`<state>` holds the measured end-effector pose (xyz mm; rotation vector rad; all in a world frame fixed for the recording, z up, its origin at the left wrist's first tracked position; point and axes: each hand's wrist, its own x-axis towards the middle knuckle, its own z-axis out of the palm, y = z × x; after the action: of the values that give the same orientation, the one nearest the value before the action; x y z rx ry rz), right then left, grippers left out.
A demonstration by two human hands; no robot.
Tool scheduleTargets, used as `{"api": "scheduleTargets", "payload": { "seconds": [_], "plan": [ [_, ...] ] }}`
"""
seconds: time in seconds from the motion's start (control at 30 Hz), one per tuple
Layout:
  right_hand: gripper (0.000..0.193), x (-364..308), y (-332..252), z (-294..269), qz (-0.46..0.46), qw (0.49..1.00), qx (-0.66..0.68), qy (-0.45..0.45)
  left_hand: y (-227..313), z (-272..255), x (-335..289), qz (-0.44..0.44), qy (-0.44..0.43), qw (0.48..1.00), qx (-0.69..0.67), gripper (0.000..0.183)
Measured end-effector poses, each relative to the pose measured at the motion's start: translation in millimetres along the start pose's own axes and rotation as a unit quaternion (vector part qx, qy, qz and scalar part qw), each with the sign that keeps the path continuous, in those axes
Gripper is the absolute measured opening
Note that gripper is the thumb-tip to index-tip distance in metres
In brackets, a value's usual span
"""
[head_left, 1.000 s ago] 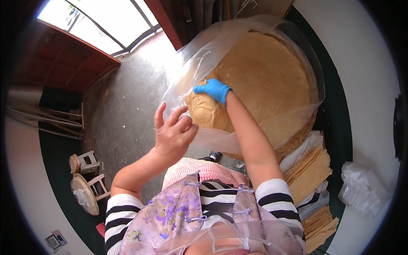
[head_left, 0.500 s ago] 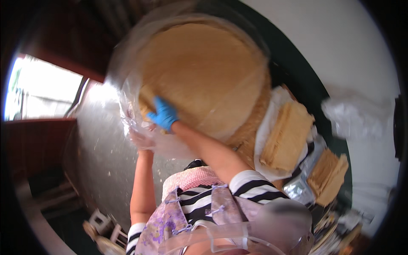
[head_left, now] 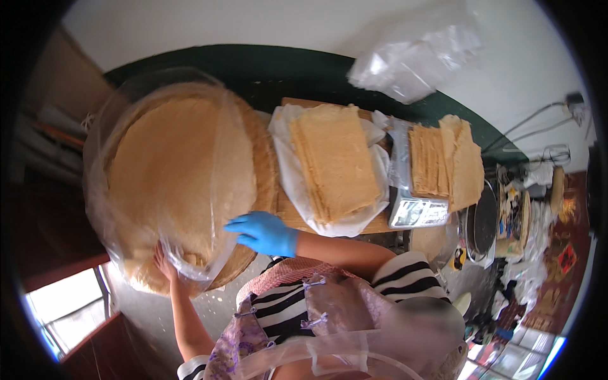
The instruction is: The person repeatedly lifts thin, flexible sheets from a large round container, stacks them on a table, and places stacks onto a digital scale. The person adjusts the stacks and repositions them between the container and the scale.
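A large stack of round, thin tan flatbread sheets [head_left: 183, 152] lies on the left, draped with a clear plastic sheet [head_left: 101, 171]. At the stack's near edge my bare left hand [head_left: 166, 262] lies with its fingers stretched out, beside the bunched edge of the plastic. My right hand [head_left: 265, 234], in a blue glove, is open over the near right edge of the stack. Its fingers point left, and nothing shows in them.
Folded tan sheets [head_left: 332, 164] rest on white cloth [head_left: 285, 136] right of the round stack. Farther right, more folded sheets [head_left: 429, 161] sit on a silver scale [head_left: 418, 213]. Clear plastic bags [head_left: 418, 57] hang by the white wall. A round black pan [head_left: 486, 218] stands beyond.
The view has swung right, so the stack now appears farther left. My gloved right hand has come away from the stack's left edge to its right side, while my left stays by the plastic's edge.
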<state>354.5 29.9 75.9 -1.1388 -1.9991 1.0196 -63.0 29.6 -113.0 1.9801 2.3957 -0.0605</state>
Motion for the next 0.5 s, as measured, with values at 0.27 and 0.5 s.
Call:
{"api": "scheduleTargets", "payload": {
  "seconds": [0.27, 0.5],
  "plan": [
    [0.035, -119, 63, -228, 0.235, 0.809, 0.229, 0.487, 38, -112, 64, -0.088, 0.292, 0.851, -0.426, 0.024],
    [0.035, -46, 133, -365, 0.088, 0.652, 0.275, 0.701, 361, -189, -11, 0.140, 0.092, 0.742, -0.649, 0.020]
  ]
}}
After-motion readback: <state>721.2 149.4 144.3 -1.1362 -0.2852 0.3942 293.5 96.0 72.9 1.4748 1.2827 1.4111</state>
